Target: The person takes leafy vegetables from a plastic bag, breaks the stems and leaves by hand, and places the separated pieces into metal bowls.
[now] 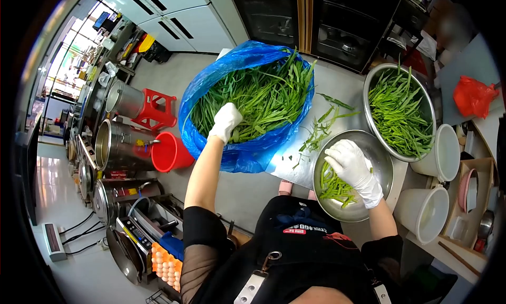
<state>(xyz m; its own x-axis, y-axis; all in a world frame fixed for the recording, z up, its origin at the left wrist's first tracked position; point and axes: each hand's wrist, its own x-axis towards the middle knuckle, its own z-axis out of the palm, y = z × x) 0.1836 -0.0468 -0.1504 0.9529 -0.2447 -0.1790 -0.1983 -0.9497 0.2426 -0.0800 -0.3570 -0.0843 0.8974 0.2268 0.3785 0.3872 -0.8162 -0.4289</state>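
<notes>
My left hand (225,122), in a white glove, is closed at the near edge of a heap of long-leaved water spinach (263,101). The greens fill a wide-open blue plastic bag (192,88), and my curled fingers appear to grip some of them. My right hand (348,164), also gloved, is over a steel bowl (380,151) with its fingers bent inward and pressed together. What those fingers hold is hidden. Short cut stems (334,188) lie at the bottom of this bowl. A larger steel basin (369,117) beyond it holds more water spinach (400,111).
Loose leaves and stems (319,130) are scattered on the metal table (287,159) between bag and bowls. White buckets (421,209) stand to the right. On the left are a red bucket (171,152), a red stool (156,109) and large steel pots (121,146).
</notes>
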